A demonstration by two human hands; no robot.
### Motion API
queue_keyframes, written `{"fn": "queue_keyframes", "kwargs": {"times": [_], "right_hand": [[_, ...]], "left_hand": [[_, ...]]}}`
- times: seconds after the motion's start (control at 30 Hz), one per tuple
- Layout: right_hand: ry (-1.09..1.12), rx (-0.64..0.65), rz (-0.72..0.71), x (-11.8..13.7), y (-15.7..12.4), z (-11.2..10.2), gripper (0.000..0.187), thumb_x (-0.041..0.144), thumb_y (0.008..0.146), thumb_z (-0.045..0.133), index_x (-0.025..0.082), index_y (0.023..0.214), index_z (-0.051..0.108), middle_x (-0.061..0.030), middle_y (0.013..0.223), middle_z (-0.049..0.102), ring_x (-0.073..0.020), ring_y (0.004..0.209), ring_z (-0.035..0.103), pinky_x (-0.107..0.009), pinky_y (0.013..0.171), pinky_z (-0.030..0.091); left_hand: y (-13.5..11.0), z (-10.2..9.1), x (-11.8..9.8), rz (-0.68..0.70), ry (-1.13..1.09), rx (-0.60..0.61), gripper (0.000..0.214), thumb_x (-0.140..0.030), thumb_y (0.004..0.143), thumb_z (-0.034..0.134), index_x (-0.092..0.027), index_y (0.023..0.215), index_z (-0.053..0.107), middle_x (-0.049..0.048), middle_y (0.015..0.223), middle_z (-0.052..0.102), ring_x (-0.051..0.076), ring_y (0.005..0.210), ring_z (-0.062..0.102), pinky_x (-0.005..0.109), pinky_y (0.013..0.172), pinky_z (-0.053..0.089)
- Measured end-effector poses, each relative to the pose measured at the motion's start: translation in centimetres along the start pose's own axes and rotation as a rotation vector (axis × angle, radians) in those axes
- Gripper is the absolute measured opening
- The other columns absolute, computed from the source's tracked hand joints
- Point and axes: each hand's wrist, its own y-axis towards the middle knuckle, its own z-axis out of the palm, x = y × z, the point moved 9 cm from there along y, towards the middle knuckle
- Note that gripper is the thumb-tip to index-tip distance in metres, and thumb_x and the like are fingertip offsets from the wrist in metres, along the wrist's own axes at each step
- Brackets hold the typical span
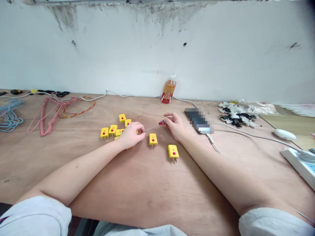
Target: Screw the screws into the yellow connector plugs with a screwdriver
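Three wire bundles: a blue wire coil [11,115] and a pink wire coil [46,114], both bent into hanger-like loops, lie at the left of the plywood bench [137,196]; a twisted red-and-yellow wire [78,108] sits just beside the pink one.

Yellow plugs: a loose cluster of two-pin yellow plugs [113,130], each with a red dot, lies at and partly under the left hand; the exact count is hidden.

Left hand: the left hand [131,135] rests over the cluster's right edge, its fingers curled closed against a yellow plug; whether they have hold of it cannot be told.

Screwdriver: a red-handled precision screwdriver [155,126] spans the gap between the hands, its thin shaft tip at the left fingertips.

Right hand: the right hand [176,126] pinches the red handle firmly between thumb and fingers.

Separate plugs: two more yellow plugs [153,139] [173,152] stand apart, below and between the hands.

Behind: an orange drink bottle [169,89] stands against the stained white wall [157,46].

Right side: a pixelated phone [198,120] with a white cable [248,132], a heap of black-and-white plastic parts [236,114], a white computer mouse [284,134] and a white power strip [299,165].
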Motion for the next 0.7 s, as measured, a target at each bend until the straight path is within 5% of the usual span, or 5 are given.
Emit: {"fn": "queue_keyframes", "kwargs": {"times": [0.27, 0.7], "right_hand": [[-0.045, 0.100, -0.185, 2.2, -0.6, 1.0, 0.034, 0.045, 0.090, 0.067, 0.025, 0.114, 0.051, 0.0016, 0.085, 0.069, -0.0184, 0.085, 0.068, -0.034, 0.078, 0.051], [0.127, 0.165, -0.249, 4.9, -2.9, 4.0, 0.050, 0.051, 0.089, 0.075, 0.031, 0.124, 0.044, -0.0031, 0.109, 0.075, -0.0197, 0.098, 0.076, -0.042, 0.091, 0.062]], "left_hand": [[0.0, 0.4, -0.1, 0.030, 0.064, 0.023, 0.012, -0.024, 0.082, 0.064, -0.022, 0.071, 0.059, 0.0067, 0.107, 0.074, 0.028, 0.109, 0.067, 0.047, 0.102, 0.051], [-0.2, 0.7, -1.2, 0.098, 0.134, 0.053, 0.009, -0.020, 0.082, 0.065, -0.023, 0.074, 0.062, 0.0069, 0.107, 0.075, 0.030, 0.111, 0.066, 0.048, 0.101, 0.050]]}}
